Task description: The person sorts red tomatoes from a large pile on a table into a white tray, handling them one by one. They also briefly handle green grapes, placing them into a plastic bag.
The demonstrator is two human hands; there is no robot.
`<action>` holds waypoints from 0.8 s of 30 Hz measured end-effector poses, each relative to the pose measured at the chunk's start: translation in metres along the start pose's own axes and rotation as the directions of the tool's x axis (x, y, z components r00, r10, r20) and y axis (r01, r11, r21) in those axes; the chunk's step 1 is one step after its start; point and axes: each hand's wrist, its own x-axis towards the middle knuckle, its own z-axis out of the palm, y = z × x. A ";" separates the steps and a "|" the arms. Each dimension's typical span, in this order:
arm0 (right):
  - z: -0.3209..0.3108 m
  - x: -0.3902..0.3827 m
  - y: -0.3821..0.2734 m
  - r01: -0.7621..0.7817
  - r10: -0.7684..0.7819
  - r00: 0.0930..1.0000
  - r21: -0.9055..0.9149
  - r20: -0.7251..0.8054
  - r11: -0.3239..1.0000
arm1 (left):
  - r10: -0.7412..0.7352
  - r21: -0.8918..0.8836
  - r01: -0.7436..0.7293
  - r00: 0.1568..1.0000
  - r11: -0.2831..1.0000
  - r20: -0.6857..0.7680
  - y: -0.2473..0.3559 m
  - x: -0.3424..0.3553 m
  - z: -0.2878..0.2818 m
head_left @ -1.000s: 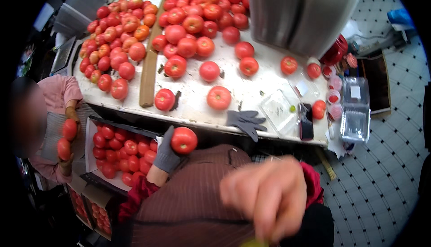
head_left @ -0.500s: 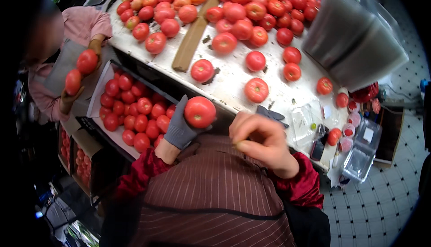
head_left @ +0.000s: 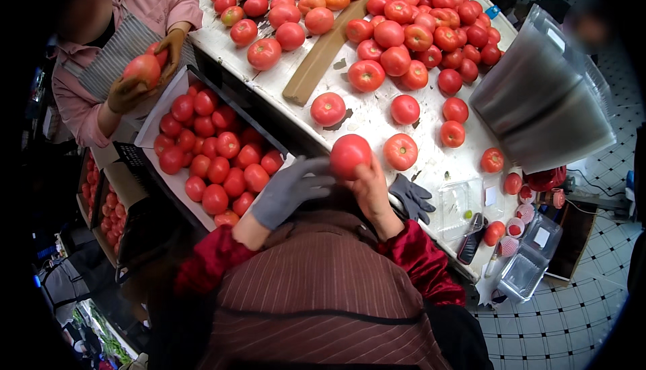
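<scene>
Table edge near — right hand holds tomato.

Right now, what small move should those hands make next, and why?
Perhaps the right hand should move its tomato toward the box: that hand already grips it, the gloved left hand reaches in beside it, and the box holds similar red tomatoes.

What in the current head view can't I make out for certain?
All in the head view:
Some fingers of the bare right hand: hidden behind the round red tomato it holds.
Whether the grey-gloved left hand touches that tomato: slight blur where they meet the eye.
Lower layers in the white-walled box: covered by the upper red tomatoes.
Far end of the brown straight bar: cut off by the upper edge.
Small green object: too small to identify.
</scene>
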 end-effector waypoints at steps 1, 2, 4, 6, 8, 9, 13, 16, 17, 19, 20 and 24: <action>-0.002 -0.001 -0.006 -0.166 0.160 0.986 0.177 0.051 0.970 | -0.028 -0.098 0.034 0.998 0.995 0.058 0.005 -0.008 -0.014; -0.004 0.003 -0.009 -0.237 0.202 0.970 0.328 0.137 0.914 | 0.005 -0.064 -0.008 0.999 0.998 -0.043 0.011 -0.015 -0.026; -0.007 0.012 -0.012 -0.339 0.255 0.939 0.491 0.232 0.802 | 0.070 0.111 -0.036 0.945 0.993 -0.321 0.025 -0.030 -0.053; -0.007 0.019 -0.010 -0.368 0.286 0.930 0.545 0.232 0.754 | 0.193 0.288 -0.032 0.810 0.957 -0.554 0.023 -0.052 -0.087; -0.002 0.026 -0.009 -0.376 0.315 0.926 0.555 0.207 0.742 | 0.436 0.650 0.056 0.697 0.758 -0.569 0.001 -0.078 -0.158; 0.000 0.030 -0.007 -0.390 0.339 0.920 0.559 0.198 0.732 | 0.500 0.813 0.219 0.694 0.539 -0.518 -0.002 -0.091 -0.171; 0.001 0.056 0.000 -0.197 0.331 0.930 0.548 -0.157 0.813 | 0.483 0.761 0.640 0.704 -0.111 -0.521 -0.002 -0.145 -0.205; -0.018 0.075 0.005 -0.052 0.208 0.937 0.480 -0.279 0.876 | 0.464 0.744 0.667 0.672 -0.042 -0.577 0.007 -0.164 -0.220; -0.019 0.078 0.009 -0.019 0.177 0.935 0.454 -0.307 0.891 | 0.457 0.736 0.676 0.665 -0.033 -0.591 0.011 -0.168 -0.221; -0.012 0.074 0.013 -0.031 0.080 0.967 0.199 -0.242 0.979 | 0.360 0.742 0.670 0.697 -0.020 -0.620 0.020 -0.168 -0.215; -0.004 0.073 0.017 -0.057 0.085 0.981 0.160 -0.177 0.985 | 0.315 0.718 0.691 0.702 -0.084 -0.639 0.026 -0.164 -0.207; 0.033 0.073 0.040 -0.190 0.196 0.978 0.073 -0.074 0.979 | 0.231 0.695 0.650 0.760 -0.308 -0.608 0.020 -0.137 -0.191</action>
